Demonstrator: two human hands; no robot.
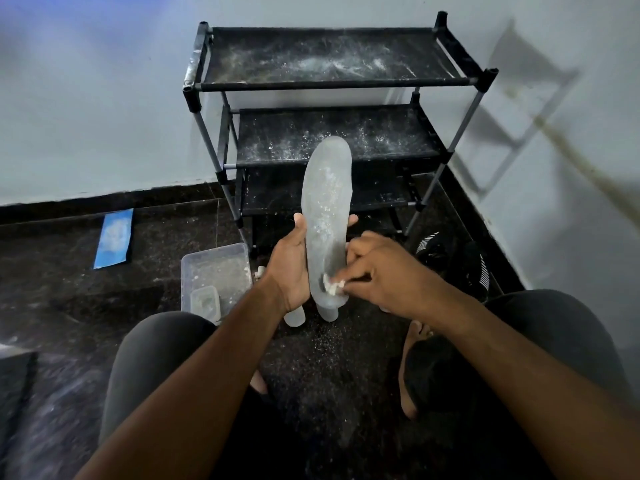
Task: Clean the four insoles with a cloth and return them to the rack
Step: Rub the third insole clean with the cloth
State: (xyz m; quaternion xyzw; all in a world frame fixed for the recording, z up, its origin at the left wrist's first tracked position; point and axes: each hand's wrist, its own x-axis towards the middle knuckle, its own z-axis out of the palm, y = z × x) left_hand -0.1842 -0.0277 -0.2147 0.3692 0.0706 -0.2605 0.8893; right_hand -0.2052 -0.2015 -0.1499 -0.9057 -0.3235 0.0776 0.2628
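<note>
Insole [327, 216] held upright in front of the rack [332, 84], long axis running near-vertical, toe end up over the middle shelf, heel end down between the two hands. Left hand [289, 261] gripping its left edge, thumb up along the near face, fingertips just showing round the far edge. Right hand [377, 271] close at the heel, fingers curled and pinching a small white cloth [333, 285] against the lower face. Pale specks left higher on the surface, so wiping probably only part done; next stroke likely up the long axis, away from the cloth, toward the toe. Right hand nearer the dirty stretch, left one only steadying. Count of insoles in view: one in hand, plus two pale rounded ends [294, 318] poking out on the floor below the hands, probably other insoles; a fourth not to be made out. None on the rack's shelves, all three dusted white. One cloth. Clear plastic tub [214, 268] on the floor to the left, a blue sheet [114, 239] by the wall, a dark shoe [450, 258] to the right.
</note>
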